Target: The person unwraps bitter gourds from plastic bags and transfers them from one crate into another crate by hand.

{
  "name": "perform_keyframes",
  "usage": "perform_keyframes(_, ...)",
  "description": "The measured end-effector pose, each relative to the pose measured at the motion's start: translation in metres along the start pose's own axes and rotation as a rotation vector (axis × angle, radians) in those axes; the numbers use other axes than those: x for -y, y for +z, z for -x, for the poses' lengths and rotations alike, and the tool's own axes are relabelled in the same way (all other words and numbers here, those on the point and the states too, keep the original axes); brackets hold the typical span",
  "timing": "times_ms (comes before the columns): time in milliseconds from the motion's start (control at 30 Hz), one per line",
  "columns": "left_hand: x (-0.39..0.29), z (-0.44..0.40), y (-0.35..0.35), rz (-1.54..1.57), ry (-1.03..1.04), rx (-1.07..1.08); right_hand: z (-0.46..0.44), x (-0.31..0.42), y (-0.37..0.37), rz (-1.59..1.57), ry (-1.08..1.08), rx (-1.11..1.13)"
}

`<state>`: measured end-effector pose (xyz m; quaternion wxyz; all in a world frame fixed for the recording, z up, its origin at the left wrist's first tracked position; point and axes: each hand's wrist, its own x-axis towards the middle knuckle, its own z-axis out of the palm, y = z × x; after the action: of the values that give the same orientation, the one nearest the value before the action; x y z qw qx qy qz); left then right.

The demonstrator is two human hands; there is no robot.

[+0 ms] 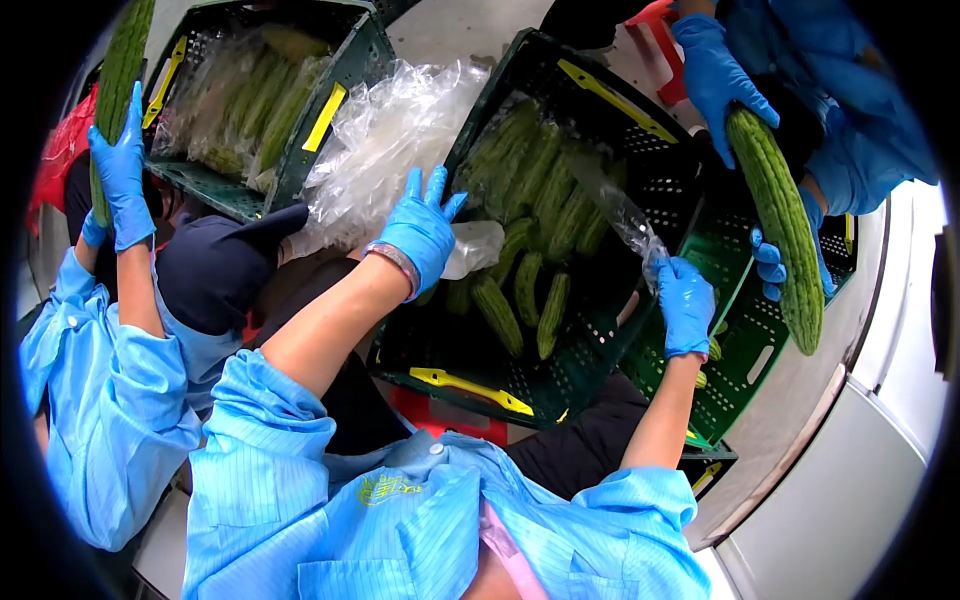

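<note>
My left hand (415,238) wears a blue glove, its fingers spread at the edge of a heap of clear plastic bags (385,125). A bunched piece of clear plastic (472,250) lies just beside its palm. My right hand (686,308), also gloved, is closed on the end of a clear plastic bag (618,205). That bag stretches down to the left into a dark green crate (470,385) in front of me. Inside the crate are long, ridged green bitter melons (548,190), some under plastic; several shorter ones (497,315) lie uncovered nearest me.
At left, a co-worker's gloved hands (122,175) hold a long bitter melon (122,65). Another crate (290,165) of bagged melons stands beyond. At right, another person's gloved hands (715,75) hold a large bitter melon (775,215) over a green crate (725,370).
</note>
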<state>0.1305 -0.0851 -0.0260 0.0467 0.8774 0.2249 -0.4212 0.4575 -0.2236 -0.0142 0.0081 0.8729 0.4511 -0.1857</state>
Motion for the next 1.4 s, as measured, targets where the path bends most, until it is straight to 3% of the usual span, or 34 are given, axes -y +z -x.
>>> perform_keyframes(67, -0.005, 0.002, 0.004, 0.008, 0.020, -0.072, 0.008, 0.015, -0.005, -0.165, 0.008, -0.014)
perform_keyframes(133, -0.014, -0.007, 0.025, 0.009, 0.042, -0.192, 0.012, 0.021, 0.003, -0.277, -0.115, -0.065)
perform_keyframes(200, -0.020, -0.023, 0.039, 0.003, 0.017, -0.139, 0.013, 0.027, 0.014, -0.295, -0.267, -0.152)
perform_keyframes(233, -0.019, -0.029, 0.045, -0.006, 0.004, -0.115, 0.015, 0.031, 0.016, -0.315, -0.275, -0.161)
perform_keyframes(267, -0.010, -0.022, 0.036, 0.022, 0.054, -0.229, 0.018, 0.036, 0.015, -0.340, -0.224, -0.128)
perform_keyframes(367, 0.021, -0.011, -0.003, 0.501, 0.080, -0.038, 0.019, 0.035, 0.010, -0.346, -0.145, -0.105)
perform_keyframes(400, 0.034, 0.000, -0.011, 0.662, 0.130, -0.159, 0.019, 0.033, 0.008, -0.336, -0.133, -0.111)
perform_keyframes(433, 0.042, 0.013, -0.018, 0.966, 0.009, -0.163, 0.018, 0.031, 0.006, -0.321, -0.116, -0.105)
perform_keyframes(500, 0.054, 0.034, -0.046, 1.130, -0.132, -0.166, 0.018, 0.027, 0.002, -0.301, -0.084, -0.093)
perform_keyframes(733, 0.075, 0.043, -0.026, 2.015, -0.007, -0.674, 0.021, 0.012, 0.019, -0.012, -0.126, -0.039)
perform_keyframes(833, 0.077, 0.040, -0.031, 2.313, 0.203, -0.973, 0.021, 0.002, 0.028, 0.050, -0.158, 0.003)
perform_keyframes(900, 0.076, 0.035, -0.036, 2.453, 0.381, -1.195, 0.022, 0.002, 0.026, 0.027, -0.173, 0.028)
perform_keyframes(967, 0.071, 0.033, -0.047, 2.475, 0.414, -1.345, 0.022, 0.006, 0.024, 0.016, -0.182, 0.065)
perform_keyframes(1067, 0.057, 0.015, -0.055, 2.590, 0.495, -1.409, 0.022, 0.005, 0.031, 0.033, -0.225, 0.089)
perform_keyframes(1100, 0.051, 0.006, -0.057, 2.626, 0.588, -1.368, 0.023, 0.005, 0.032, 0.041, -0.235, 0.099)
perform_keyframes(1167, 0.032, -0.009, -0.058, 2.735, 0.524, -1.212, 0.026, 0.008, 0.029, 0.004, -0.246, 0.112)
perform_keyframes(1233, 0.016, -0.033, -0.041, 2.815, 0.529, -0.695, 0.027, 0.014, 0.020, 0.000, -0.223, 0.166)
perform_keyframes(1300, -0.008, -0.058, -0.025, 2.774, 0.475, -0.473, 0.026, 0.014, 0.018, -0.008, -0.219, 0.167)
perform_keyframes(1400, -0.036, -0.081, -0.013, 2.826, 0.179, -0.253, 0.026, 0.015, 0.016, -0.015, -0.215, 0.152)
